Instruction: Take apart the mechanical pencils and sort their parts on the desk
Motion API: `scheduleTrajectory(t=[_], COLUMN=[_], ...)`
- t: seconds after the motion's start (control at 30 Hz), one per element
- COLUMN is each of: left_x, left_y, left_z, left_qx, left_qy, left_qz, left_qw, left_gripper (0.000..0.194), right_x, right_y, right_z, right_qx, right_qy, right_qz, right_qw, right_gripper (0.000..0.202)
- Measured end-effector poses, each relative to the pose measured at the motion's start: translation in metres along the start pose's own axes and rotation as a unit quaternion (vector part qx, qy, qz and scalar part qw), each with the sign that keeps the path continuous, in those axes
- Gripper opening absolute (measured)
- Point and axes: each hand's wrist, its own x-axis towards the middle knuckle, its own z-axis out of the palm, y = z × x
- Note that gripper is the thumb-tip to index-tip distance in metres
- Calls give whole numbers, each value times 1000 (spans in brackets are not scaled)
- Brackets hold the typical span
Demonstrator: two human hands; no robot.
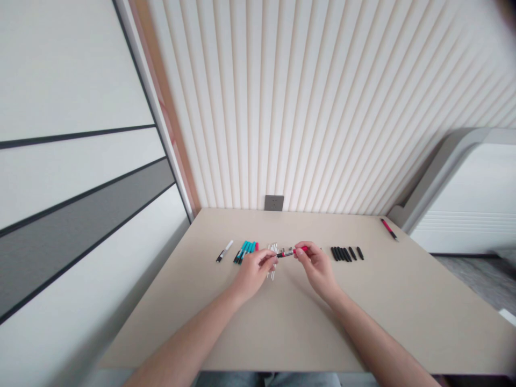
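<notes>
A slim pen (287, 253) with a black end and a red end is stretched between my two hands, just over the table. My left hand (255, 269) pinches its black end. The red end is between the fingers of my right hand (316, 266). Thin white sticks (273, 277) lie under and beside my left fingers, partly covered by them. Left of that hand is a row of pens with turquoise ends (245, 250), and a red-ended one (257, 246) partly hidden behind the hand. Small pieces near the held pen are too small to name.
A white-and-black pen (224, 251) lies at the left. Several short black caps or barrels (341, 253) are lined up on the right. A red-and-black pen (389, 229) rests near the table's (282, 333) right edge. A ribbed wall with a socket (274, 202) stands behind.
</notes>
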Motion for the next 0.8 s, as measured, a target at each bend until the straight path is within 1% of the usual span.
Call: scheduleTrajectory(t=[0.07,0.17,0.27,0.4,0.6,0.7,0.8], left_x=[0,0,-1,-3,-2,-3,-3], left_y=[1,3,7,10,8,8,9], left_z=[-3,-6,-8,-9,-7,-6,-5], left_qx=[63,157,201,203,167,156,138], left_qy=[8,21,12,-3,5,1,-1], left_qz=[39,106,134,129,100,99,90], left_qw=[997,982,970,971,981,983,986], left_gripper=[20,19,22,31,35,33,26], right_x=[1,2,3,3,4,4,4], right_y=[0,-2,-3,-3,-1,1,1], right_z=[1,2,2,1,2,1,1], right_qx=[26,68,90,90,79,80,87], right_qy=[-8,-20,-26,-35,-38,-41,-43], right_qz=[2,11,14,6,13,14,15], right_qw=[1000,997,995,995,996,996,995], right_gripper=[26,27,28,28,31,32,32])
